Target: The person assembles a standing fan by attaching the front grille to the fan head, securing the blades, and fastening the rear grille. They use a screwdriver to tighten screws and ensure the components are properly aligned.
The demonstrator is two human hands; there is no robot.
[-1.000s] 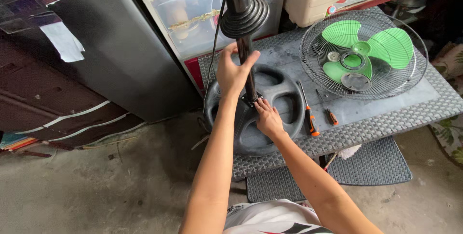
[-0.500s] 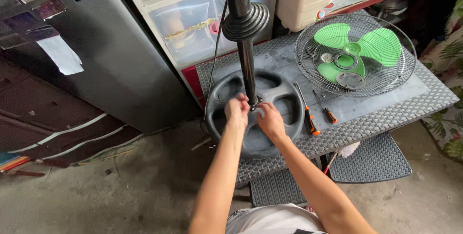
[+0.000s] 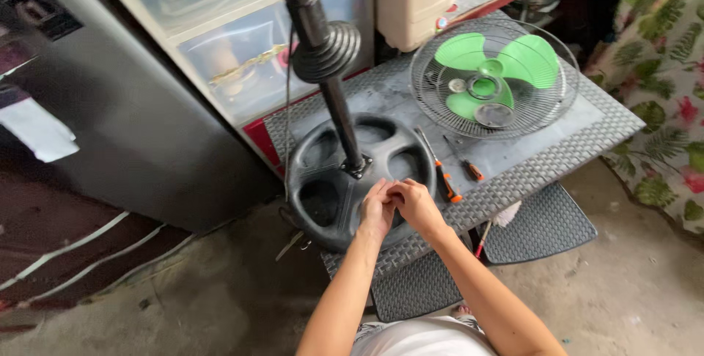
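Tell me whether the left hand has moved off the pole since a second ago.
Yes. The left hand has left the black pole and come down toward the near rim of the round base, meeting the right hand.

Green-bladed fan cage [image 3: 495, 77], two screwdrivers [image 3: 440, 168]

— What colours stand around the black base [image 3: 334, 187]?

— A black pole [image 3: 334, 96] rises from the base, with a black ribbed collar [image 3: 328, 52] on it. Under the base, a grey woven-pattern table [image 3: 543, 162] with a plain grey middle. Right of the base, two screwdrivers [image 3: 444, 173], black shafts, orange-and-black handles.

— And further right?

— A fan [image 3: 493, 77] with bright green blades behind a silver wire grille. Beyond it, a cloth [image 3: 660, 85] of green leaves and pink flowers on a pale ground.

— Behind the base?

— Clear plastic drawers [image 3: 235, 41] framed in cream, over a red strip; left of it, a dark grey cabinet [image 3: 110, 107]. The floor [image 3: 623, 290] is dull grey-brown.
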